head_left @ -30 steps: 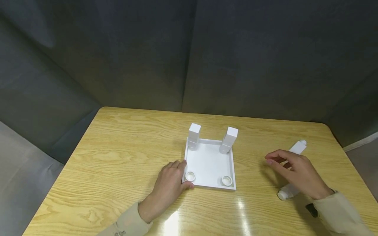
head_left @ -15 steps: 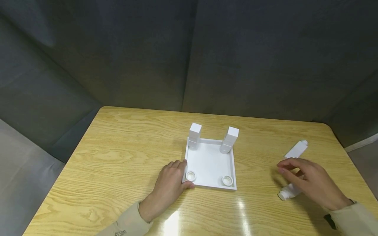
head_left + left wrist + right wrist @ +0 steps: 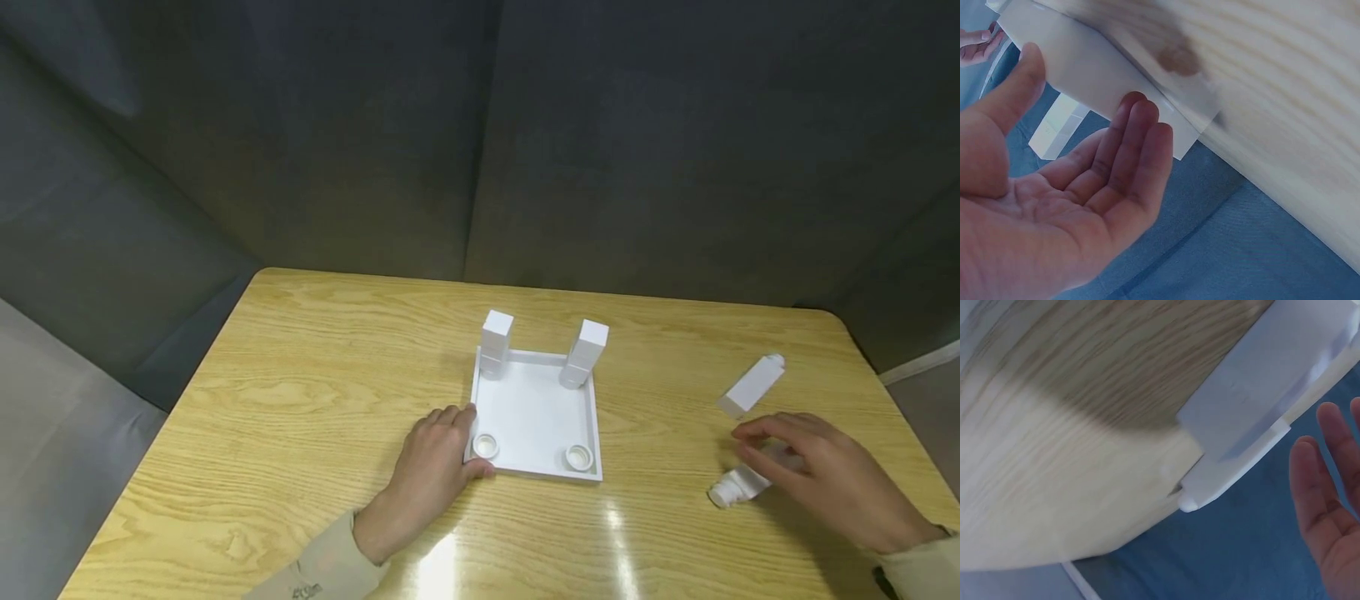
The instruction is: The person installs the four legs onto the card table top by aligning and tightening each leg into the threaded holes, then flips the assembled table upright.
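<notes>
There are one tray (image 3: pixel 532 417), four posts (image 3: pixel 495 343) (image 3: pixel 585 352) (image 3: pixel 753 383) (image 3: pixel 744 482), two round sockets (image 3: pixel 486 447) (image 3: pixel 578 457), two hands (image 3: pixel 431 457) (image 3: pixel 840 479) and one table (image 3: pixel 300 400)

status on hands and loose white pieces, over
Left hand touches white tray corner. Right hand over nearer loose piece, no grip visible. Farther loose piece just beyond.

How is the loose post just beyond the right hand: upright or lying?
Lying: in the head view, the post stretches lengthwise along the table.

Wood-grain table (image 3: pixel 300 375); dark fabric (image 3: pixel 637 150) behind it.
</notes>
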### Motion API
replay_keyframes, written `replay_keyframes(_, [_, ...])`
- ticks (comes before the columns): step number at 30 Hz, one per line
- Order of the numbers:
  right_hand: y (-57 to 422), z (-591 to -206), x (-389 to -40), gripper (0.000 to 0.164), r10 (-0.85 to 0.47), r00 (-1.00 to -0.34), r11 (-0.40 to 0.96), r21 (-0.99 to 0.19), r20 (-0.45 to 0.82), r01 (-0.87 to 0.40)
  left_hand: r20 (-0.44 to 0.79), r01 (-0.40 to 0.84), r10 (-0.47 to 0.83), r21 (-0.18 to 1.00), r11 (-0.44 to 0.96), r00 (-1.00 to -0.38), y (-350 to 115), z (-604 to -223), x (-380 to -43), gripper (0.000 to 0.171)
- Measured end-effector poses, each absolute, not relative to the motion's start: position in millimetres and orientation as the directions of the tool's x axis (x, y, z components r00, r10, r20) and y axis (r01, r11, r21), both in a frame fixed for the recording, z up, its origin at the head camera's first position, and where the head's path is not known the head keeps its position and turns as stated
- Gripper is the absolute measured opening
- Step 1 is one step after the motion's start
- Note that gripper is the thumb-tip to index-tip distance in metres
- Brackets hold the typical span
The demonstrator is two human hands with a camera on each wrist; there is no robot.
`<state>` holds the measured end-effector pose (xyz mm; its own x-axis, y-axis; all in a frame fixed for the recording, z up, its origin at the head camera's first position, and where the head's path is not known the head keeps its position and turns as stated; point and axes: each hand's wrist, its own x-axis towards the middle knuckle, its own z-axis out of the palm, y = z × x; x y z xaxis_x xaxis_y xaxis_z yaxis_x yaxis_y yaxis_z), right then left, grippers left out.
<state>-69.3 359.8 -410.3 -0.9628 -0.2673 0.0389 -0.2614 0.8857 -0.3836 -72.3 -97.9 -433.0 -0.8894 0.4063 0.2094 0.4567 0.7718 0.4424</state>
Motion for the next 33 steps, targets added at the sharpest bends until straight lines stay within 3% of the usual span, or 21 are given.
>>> replay_keyframes(7, [372.6,-416.3,-68.5,0.033,-0.365,-0.928,0.895,-0.245,0.077,-0.372,0.216,0.462,0.408,0.44,0.77,-0.887,-97.8,-433.0,-72.1,0.08])
replay_keyframes(18, [384.5,-425.6,-69.9,0.056,-0.509,-0.838,0.827,-0.156,0.196,-0.54,0.233,0.476,0.415,0.431,0.767,-0.88,-98.7,-433.6,-72.0,0.08])
replay_keyframes(29, [382.9,-423.4,-65.8,0.046,-0.465,-0.879,0.86,-0.183,0.105,-0.477,0.22,0.466,0.411,0.43,0.774,-0.885,-98.4,-433.0,-72.4,0.08])
replay_keyframes(33, [384.7,-423.5,-64.6,0.049,-0.46,-0.882,0.866,-0.168,0.1,-0.471,0.221,0.467,0.412,0.426,0.775,-0.884,-98.6,-433.1,-72.3,0.079])
